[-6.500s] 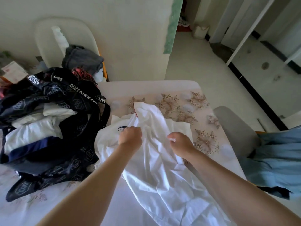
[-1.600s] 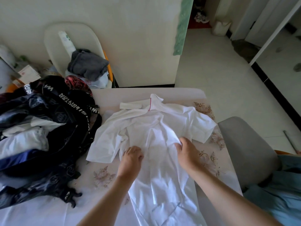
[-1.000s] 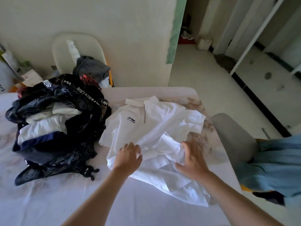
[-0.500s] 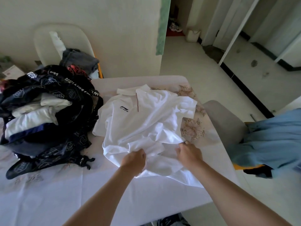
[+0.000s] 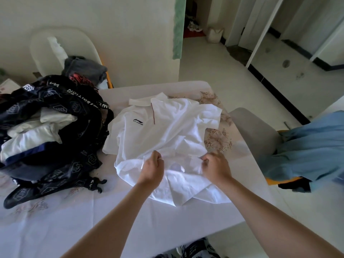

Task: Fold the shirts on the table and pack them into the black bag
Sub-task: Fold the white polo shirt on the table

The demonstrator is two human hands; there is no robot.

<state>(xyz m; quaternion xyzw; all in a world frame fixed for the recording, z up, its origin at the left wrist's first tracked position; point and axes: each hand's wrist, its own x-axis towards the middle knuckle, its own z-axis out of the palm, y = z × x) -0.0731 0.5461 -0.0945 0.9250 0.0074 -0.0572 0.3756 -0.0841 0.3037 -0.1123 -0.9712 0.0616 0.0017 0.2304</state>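
White shirt (image 5: 167, 131) lies face up in the middle of the counter (image 5: 93, 211), collar away from me, logo showing, with its lower part bunched up near me.

At the far left the black bag (image 5: 74, 101) slumps open on the counter, with white and navy clothes (image 5: 37, 131) stacked inside. Its edge lies just beside the shirt's left sleeve. Behind it stands a white chair (image 5: 46, 41) with a grey cloth (image 5: 83, 68) on the seat.

My left hand (image 5: 152, 168) is clenched on a pinch of the crumpled hem. My right hand (image 5: 216, 168) is blurred, but its fingers look curled on the same bunched fabric a little further right.

I judge this step to be straightening the body before the first fold. To do it well, I should find the true bottom edge rather than a loose layer. Then I pull it toward me with even tension in both hands, so the front goes flat and the placket runs straight.

The right sleeve lies on the floral print near the counter's edge and should be tucked in, not left hanging. To the right stands a grey chair (image 5: 255, 131), and beyond it a blue garment (image 5: 312, 146) is draped, well apart from the shirt. The bag crowds the left side, so the sleeve there may catch on it as I fold.
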